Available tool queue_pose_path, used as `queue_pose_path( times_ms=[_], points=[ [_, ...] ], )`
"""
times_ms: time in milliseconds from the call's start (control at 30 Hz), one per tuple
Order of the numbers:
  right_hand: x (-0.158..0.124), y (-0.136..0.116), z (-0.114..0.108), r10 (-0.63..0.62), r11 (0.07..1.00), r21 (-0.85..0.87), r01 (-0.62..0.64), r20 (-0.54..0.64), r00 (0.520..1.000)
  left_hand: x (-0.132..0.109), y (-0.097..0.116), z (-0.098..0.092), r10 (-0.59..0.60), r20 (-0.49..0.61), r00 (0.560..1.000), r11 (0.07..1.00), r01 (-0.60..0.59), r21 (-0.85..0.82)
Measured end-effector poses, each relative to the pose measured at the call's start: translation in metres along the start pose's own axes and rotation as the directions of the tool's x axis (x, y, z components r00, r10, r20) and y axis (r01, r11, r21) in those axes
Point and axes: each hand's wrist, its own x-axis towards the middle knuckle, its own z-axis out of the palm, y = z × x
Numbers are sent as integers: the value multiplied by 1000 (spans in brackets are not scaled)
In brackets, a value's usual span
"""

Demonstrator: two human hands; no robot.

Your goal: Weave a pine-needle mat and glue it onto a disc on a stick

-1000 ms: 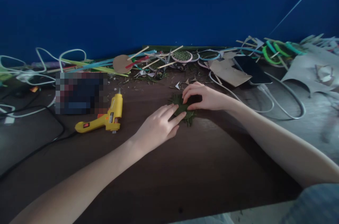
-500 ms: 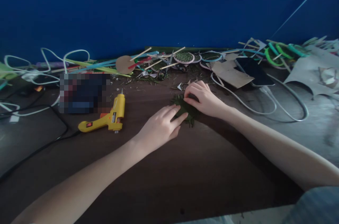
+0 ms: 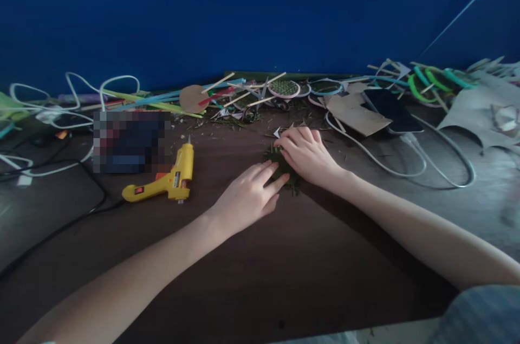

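Note:
A flat dark green piece with ragged, fringed edges (image 3: 283, 167) lies on the brown table between my hands; it looks like strips of leaf. My left hand (image 3: 252, 189) rests on its near left side, fingers stretched out and slightly apart. Across its far right part lies my right hand (image 3: 306, 154), palm down with the fingers extended over it. Both hands hide much of the piece, and its fringe sticks out at the upper left and lower right.
Left of my hands lies a yellow glue gun (image 3: 179, 176) with a black cord. Scissors (image 3: 257, 103), sticks, straws and green scraps line the blue wall. At right are cut cardboard (image 3: 357, 111), a phone (image 3: 392, 111) on a white cable (image 3: 424, 157), and grey board (image 3: 479, 111).
My right hand has moved slightly left and toward me, its curled fingers flattening over the green piece. The left hand stays nearly in place. The whole view has shifted a little.

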Motion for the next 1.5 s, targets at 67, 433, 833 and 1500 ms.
queue_pose_path(
  times_ms=[67, 433, 833, 1500],
  points=[
    [1, -2, -2, -26, 999, -35, 26, 1, 1000, -1, 0, 1, -4, -7, 1000, 1000, 4, -6],
    [2, 2, -8, 7, 999, 50, -1, -129, 992, -2, 0, -1, -18, 8, 1000, 999, 18, -28],
    [7, -9, 0, -6, 1000, -26, 4, -104, 995, -2, 2, -1, -35, 40, 999, 999, 36, -25],
    [4, -11, -2, 6, 1000, -20, -6, -12, 1000, -4, 2, -4, -43, 69, 997, 999, 45, -28]
  ],
)
